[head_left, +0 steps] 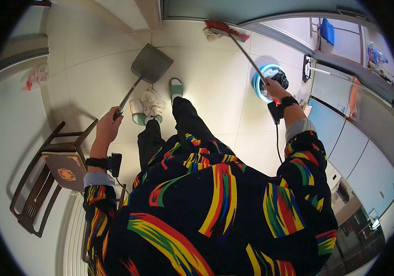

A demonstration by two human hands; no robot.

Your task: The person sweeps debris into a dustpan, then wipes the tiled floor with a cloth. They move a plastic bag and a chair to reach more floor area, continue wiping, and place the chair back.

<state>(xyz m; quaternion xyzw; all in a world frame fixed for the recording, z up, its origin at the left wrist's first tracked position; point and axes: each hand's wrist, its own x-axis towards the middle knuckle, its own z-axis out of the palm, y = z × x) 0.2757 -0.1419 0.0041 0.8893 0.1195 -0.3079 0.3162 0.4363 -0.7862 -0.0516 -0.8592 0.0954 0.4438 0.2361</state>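
Observation:
My left hand [108, 126] is closed round the handle of a grey dustpan [152, 63], whose pan lies on the floor ahead of my feet. In my right hand [276, 90] is the stick of a broom [227, 31] with a red head. The broom head rests far ahead by the base of a door or panel. A crumpled beige cloth [211, 34] lies against its left end, partly covered by it. Another pale cloth [153, 102] sits bunched on my left foot's green slipper [137, 112], below the dustpan. My right foot wears a matching slipper [176, 87].
A blue-rimmed bin [257, 85] with a black bag stands below my right hand. To the left is a dark wooden chair [66, 168], with a white radiator [72, 234] nearer me. Pale blue cabinets [346, 142] line the right side. Red-and-white plastic [36, 77] hangs at the left wall.

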